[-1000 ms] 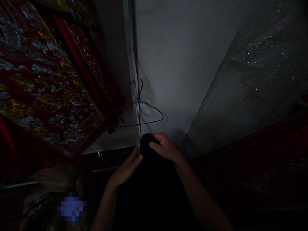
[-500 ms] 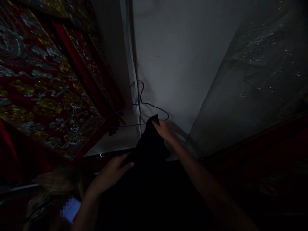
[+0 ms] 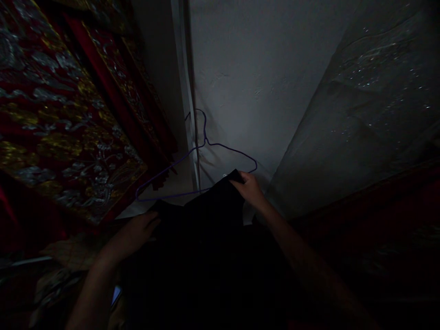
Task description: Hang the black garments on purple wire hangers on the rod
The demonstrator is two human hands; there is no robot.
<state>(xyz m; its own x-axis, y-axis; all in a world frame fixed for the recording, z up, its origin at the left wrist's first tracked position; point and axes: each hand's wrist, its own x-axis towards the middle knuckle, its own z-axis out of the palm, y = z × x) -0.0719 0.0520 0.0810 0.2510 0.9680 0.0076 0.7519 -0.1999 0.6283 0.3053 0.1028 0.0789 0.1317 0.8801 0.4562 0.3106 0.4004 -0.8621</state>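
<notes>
A purple wire hanger [image 3: 231, 149] hangs by its hook from a narrow pale strip [image 3: 187, 82] on the wall. Just below it a black garment [image 3: 213, 206] is held up, spread between both hands; its lower part melts into the dark. At its upper right corner my right hand [image 3: 250, 189] pinches the cloth, close to the hanger's right end. My left hand [image 3: 139, 231] is closed on the garment's left corner, under the hanger's left end. The garment's top edge overlaps part of the hanger's lower bar. What kind of garment it is cannot be told in this light.
On the left hangs red cloth [image 3: 65, 123] with gold and silver decoration. A clear plastic sheet [image 3: 364, 114] covers the right side of the grey wall [image 3: 261, 59]. At lower left a lit screen [image 3: 116, 294] shows beside dim clutter.
My left hand has moved left and down, and my right hand slightly right, stretching the garment's top wide. The hanger has turned to face me more fully.
</notes>
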